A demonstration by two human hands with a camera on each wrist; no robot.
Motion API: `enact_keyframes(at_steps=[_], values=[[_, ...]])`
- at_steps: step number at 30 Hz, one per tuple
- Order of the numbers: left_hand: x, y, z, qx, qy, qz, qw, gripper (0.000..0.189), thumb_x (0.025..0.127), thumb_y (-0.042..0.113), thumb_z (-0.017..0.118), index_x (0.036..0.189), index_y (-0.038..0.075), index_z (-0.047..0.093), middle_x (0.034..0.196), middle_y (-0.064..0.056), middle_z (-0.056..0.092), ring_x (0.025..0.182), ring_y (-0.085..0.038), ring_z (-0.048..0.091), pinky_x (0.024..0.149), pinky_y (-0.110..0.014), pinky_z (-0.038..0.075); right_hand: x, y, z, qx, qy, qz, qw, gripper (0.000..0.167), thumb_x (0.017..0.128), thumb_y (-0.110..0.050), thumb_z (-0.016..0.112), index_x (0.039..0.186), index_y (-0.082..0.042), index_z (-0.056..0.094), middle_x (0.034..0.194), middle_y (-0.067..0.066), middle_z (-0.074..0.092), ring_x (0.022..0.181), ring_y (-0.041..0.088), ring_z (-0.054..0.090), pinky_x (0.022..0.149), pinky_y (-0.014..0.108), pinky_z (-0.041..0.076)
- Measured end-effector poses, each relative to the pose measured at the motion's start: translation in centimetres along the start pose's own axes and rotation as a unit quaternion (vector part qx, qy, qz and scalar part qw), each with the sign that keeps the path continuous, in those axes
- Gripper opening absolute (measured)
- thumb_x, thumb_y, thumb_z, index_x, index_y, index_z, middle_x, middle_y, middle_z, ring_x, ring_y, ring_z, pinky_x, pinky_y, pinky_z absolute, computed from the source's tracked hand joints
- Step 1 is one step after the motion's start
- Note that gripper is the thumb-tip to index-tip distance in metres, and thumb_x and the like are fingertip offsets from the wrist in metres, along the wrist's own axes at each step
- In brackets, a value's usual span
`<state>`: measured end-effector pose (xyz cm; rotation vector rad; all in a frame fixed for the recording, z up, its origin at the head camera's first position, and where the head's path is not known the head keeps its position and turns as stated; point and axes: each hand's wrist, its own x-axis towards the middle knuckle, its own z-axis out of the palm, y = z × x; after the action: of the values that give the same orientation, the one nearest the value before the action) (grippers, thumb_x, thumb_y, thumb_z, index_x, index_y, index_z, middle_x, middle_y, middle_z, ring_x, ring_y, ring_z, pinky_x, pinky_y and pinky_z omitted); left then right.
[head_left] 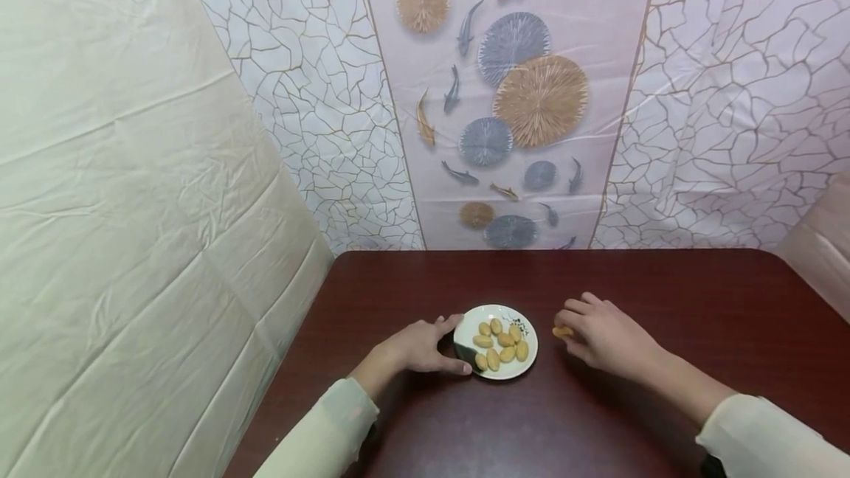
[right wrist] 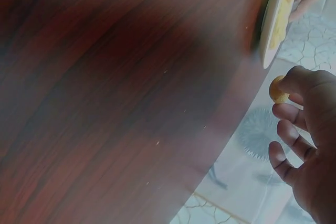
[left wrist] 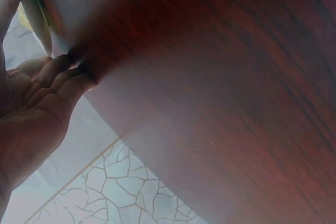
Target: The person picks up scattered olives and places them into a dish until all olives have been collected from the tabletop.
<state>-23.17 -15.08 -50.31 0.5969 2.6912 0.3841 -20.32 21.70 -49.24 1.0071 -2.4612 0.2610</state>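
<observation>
A small white plate with a dark patch and a black printed motif lies on the table. Several small oval yellow pieces are spread over it; their kind is not clear. My left hand spans the plate's left rim, thumb at the near side and forefinger at the far side. In the left wrist view, my other left fingers lie loosely bent beside the plate. Right of the plate, my right hand pinches one more small oval yellow piece between thumb and forefinger, the other fingers loosely bent.
The dark red-brown wooden table carries the plate near its middle. Behind the far edge hangs a patterned cloth with fish and round motifs. A cream sheet drapes along the left side.
</observation>
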Motion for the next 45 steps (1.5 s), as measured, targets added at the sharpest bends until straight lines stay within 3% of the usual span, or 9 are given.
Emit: enact_keyframes(at_steps=[14, 23, 28, 39, 45], values=[[0.0, 0.1, 0.0, 0.002, 0.000, -0.001, 1.0000, 0.111, 0.087, 0.077, 0.078, 0.177, 0.033, 0.029, 0.176, -0.018, 0.041, 0.160, -0.041, 0.046, 0.129, -0.055, 0.043, 1.1, -1.3, 1.1, 0.014, -0.013, -0.007, 0.9998, 0.030, 0.078, -0.011, 0.095, 0.095, -0.025, 0.075, 0.093, -0.012, 0.065, 0.087, 0.013, 0.052, 0.066, 0.031, 0.045], [0.1, 0.0, 0.0, 0.000, -0.002, -0.003, 1.0000, 0.110, 0.087, 0.077, 0.078, 0.177, 0.035, 0.029, 0.176, -0.017, 0.041, 0.160, -0.040, 0.046, 0.129, -0.055, 0.043, 1.4, -1.6, 1.9, 0.061, 0.025, -0.078, 0.9947, 0.035, 0.074, -0.004, 0.095, 0.095, -0.023, 0.075, 0.091, -0.012, 0.065, 0.086, 0.009, 0.051, 0.070, 0.031, 0.047], [-0.1, 0.0, 0.0, 0.002, 0.000, -0.001, 1.0000, 0.111, 0.087, 0.077, 0.078, 0.177, 0.033, 0.029, 0.176, -0.018, 0.041, 0.160, -0.040, 0.046, 0.129, -0.055, 0.043, 1.5, -1.8, 2.3, 0.070, 0.018, -0.096, 0.9928, 0.033, 0.076, -0.005, 0.094, 0.098, -0.022, 0.075, 0.093, -0.012, 0.065, 0.088, 0.008, 0.051, 0.071, 0.030, 0.047], [0.0, 0.0, 0.1, 0.003, 0.001, 0.003, 1.0000, 0.112, 0.087, 0.078, 0.078, 0.177, 0.033, 0.029, 0.176, -0.019, 0.041, 0.160, -0.042, 0.046, 0.129, -0.055, 0.043, 1.9, -1.8, 2.9, 0.047, 0.019, -0.091, 0.9946, 0.033, 0.076, -0.008, 0.096, 0.100, -0.019, 0.077, 0.094, -0.008, 0.067, 0.088, 0.013, 0.053, 0.070, 0.033, 0.048], [0.0, 0.0, 0.0, 0.003, 0.003, 0.003, 1.0000, 0.111, 0.087, 0.078, 0.078, 0.177, 0.034, 0.029, 0.176, -0.018, 0.042, 0.160, -0.040, 0.047, 0.128, -0.054, 0.044, 2.8, -1.9, 3.1, 0.041, 0.004, -0.058, 0.9975, 0.027, 0.082, -0.010, 0.095, 0.101, -0.019, 0.079, 0.096, -0.007, 0.069, 0.089, 0.014, 0.055, 0.070, 0.034, 0.049]])
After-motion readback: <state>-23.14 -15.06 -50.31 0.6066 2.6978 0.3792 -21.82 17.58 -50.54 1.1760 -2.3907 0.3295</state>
